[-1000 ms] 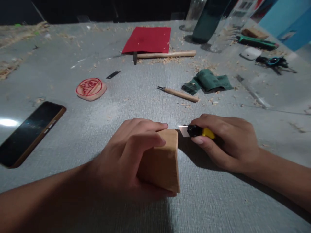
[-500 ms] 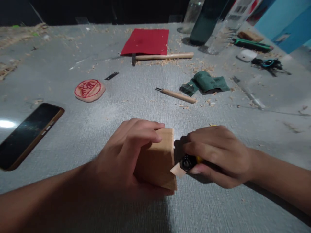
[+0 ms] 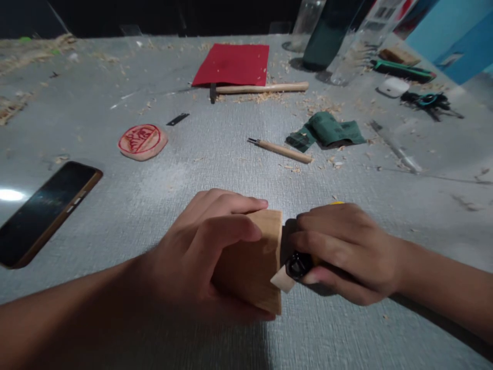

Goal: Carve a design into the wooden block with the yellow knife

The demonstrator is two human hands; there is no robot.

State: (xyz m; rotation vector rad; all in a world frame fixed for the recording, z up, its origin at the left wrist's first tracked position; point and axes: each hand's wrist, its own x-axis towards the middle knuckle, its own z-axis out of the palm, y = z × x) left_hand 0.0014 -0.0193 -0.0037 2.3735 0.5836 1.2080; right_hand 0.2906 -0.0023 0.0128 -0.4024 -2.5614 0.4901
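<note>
A pale wooden block stands on the grey table, and my left hand is wrapped round its left side, thumb and fingers closed. In my right hand is a black and yellow utility knife, its wide blade slid out. The blade lies against the right edge of the block, near its lower part. Most of the knife's body is hidden by my fingers. Beyond my hands lies a wooden-handled carving gouge, close to a folded piece of green sandpaper.
A phone lies at left, near a round wood piece with red drawing and a small dark blade. Farther back are red sheets, a hammer, bottles, keys and scattered wood shavings.
The knife and my right hand have moved slightly down, the blade passing toward the lower part of the block's edge. The block has shifted and turned a little in my left hand.
</note>
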